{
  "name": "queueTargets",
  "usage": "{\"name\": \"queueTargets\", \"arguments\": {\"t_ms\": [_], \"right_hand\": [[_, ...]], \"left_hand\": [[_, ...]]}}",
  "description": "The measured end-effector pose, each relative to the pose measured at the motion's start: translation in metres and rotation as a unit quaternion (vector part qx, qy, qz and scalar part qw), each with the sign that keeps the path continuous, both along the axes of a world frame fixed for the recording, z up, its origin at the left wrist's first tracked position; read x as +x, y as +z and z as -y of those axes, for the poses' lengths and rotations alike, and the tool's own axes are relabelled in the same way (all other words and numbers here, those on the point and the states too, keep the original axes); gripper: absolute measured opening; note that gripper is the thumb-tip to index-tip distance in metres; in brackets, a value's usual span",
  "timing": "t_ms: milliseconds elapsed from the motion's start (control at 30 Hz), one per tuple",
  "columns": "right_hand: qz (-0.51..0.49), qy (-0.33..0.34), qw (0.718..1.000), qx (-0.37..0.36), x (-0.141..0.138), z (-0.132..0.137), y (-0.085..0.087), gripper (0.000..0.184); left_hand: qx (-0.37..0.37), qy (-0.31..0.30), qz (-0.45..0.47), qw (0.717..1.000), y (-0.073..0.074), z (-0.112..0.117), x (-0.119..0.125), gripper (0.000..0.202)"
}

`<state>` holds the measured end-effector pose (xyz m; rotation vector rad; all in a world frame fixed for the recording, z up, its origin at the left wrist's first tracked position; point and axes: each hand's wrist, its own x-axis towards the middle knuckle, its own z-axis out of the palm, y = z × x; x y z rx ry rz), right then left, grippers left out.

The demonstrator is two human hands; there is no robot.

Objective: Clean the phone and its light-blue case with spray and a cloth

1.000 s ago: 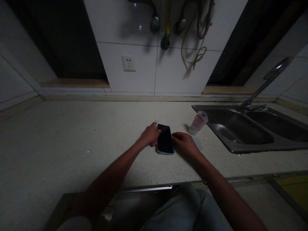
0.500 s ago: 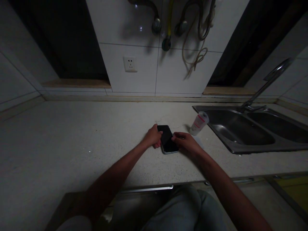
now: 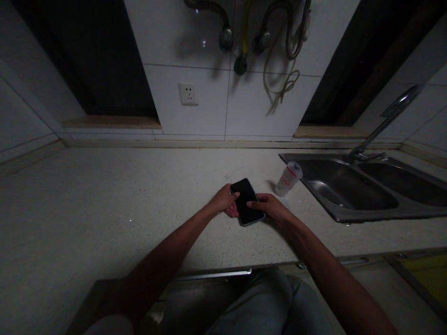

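Note:
A dark phone [image 3: 246, 201] with a black screen is held just above the pale countertop [image 3: 104, 204], turned diagonally with its top end pointing away to the left. My left hand [image 3: 225, 201] grips its left edge with the fingers curled under it. My right hand [image 3: 270, 208] holds the right edge, thumb resting on the screen. Both forearms reach in from below.
A small white tube [image 3: 287, 178] with a red label lies tilted beside the steel double sink [image 3: 352, 195], whose tap [image 3: 384, 121] rises at the right. A wall socket [image 3: 188, 94] and hanging hoses [image 3: 279, 56] are on the tiled wall behind. My knees show below the counter edge.
The phone lay flat and straight on the counter; both hands have lifted it slightly and rotated it so it now sits diagonally, tipped up between them.

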<state>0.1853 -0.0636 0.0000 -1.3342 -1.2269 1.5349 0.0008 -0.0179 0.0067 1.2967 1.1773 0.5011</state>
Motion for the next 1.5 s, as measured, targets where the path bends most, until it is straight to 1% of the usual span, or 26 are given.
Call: {"name": "queueTargets", "arguments": {"t_ms": [100, 200, 267, 367, 433, 467, 567, 700, 800, 900, 967, 1100, 1167, 1267, 1400, 1500], "right_hand": [[-0.042, -0.019, 0.999, 0.003, -0.002, 0.0, 0.002, 0.044], [-0.074, -0.043, 0.996, -0.003, -0.002, 0.001, 0.007, 0.041], [-0.097, -0.043, 0.994, 0.001, -0.001, 0.001, 0.01, 0.039], [-0.118, -0.032, 0.993, 0.005, 0.0, 0.002, 0.014, 0.039], [-0.122, -0.027, 0.992, 0.004, 0.0, 0.002, 0.015, 0.041], [-0.125, -0.026, 0.992, 0.004, 0.0, 0.002, 0.015, 0.041], [-0.136, -0.022, 0.99, 0.0, -0.002, 0.001, 0.012, 0.041], [-0.161, -0.046, 0.986, -0.017, -0.005, 0.001, 0.009, 0.037], [-0.175, -0.06, 0.982, -0.029, -0.006, 0.002, 0.009, 0.036], [-0.195, -0.026, 0.98, -0.037, -0.006, 0.004, 0.009, 0.043], [-0.219, -0.018, 0.975, -0.039, -0.006, 0.004, 0.008, 0.044], [-0.254, -0.068, 0.964, -0.027, -0.01, 0.0, 0.002, 0.04], [-0.25, -0.094, 0.963, -0.026, -0.012, -0.002, -0.002, 0.041], [-0.232, -0.118, 0.965, -0.02, -0.014, -0.003, -0.005, 0.039], [-0.219, -0.12, 0.968, 0.002, -0.014, -0.004, -0.008, 0.037], [-0.2, -0.121, 0.972, 0.008, -0.014, -0.004, -0.011, 0.037]], "left_hand": [[0.016, 0.009, 0.005, 1.0, 0.002, -0.004, -0.003, 0.054], [0.073, 0.058, 0.009, 0.996, 0.004, -0.01, -0.008, 0.063], [0.077, 0.084, 0.047, 0.992, 0.006, -0.015, -0.011, 0.059], [0.007, 0.066, 0.179, 0.982, 0.008, -0.019, -0.013, 0.04], [-0.049, 0.059, 0.242, 0.967, 0.01, -0.021, -0.014, 0.037], [-0.072, 0.069, 0.257, 0.961, 0.011, -0.021, -0.015, 0.035], [-0.107, 0.104, 0.264, 0.953, 0.016, -0.022, -0.016, 0.028], [-0.109, 0.136, 0.258, 0.95, 0.017, -0.021, -0.015, 0.022], [-0.095, 0.173, 0.261, 0.945, 0.014, -0.021, -0.013, 0.021], [-0.061, 0.211, 0.274, 0.936, 0.01, -0.022, -0.013, 0.022], [-0.041, 0.232, 0.281, 0.93, 0.008, -0.022, -0.013, 0.022], [-0.031, 0.275, 0.296, 0.914, 0.004, -0.023, -0.011, 0.018], [-0.027, 0.287, 0.301, 0.909, 0.002, -0.022, -0.009, 0.017], [-0.014, 0.285, 0.304, 0.909, 0.0, -0.018, -0.006, 0.019], [-0.004, 0.289, 0.303, 0.908, -0.001, -0.014, -0.004, 0.019], [-0.002, 0.313, 0.297, 0.902, 0.0, -0.012, -0.002, 0.016]]}}
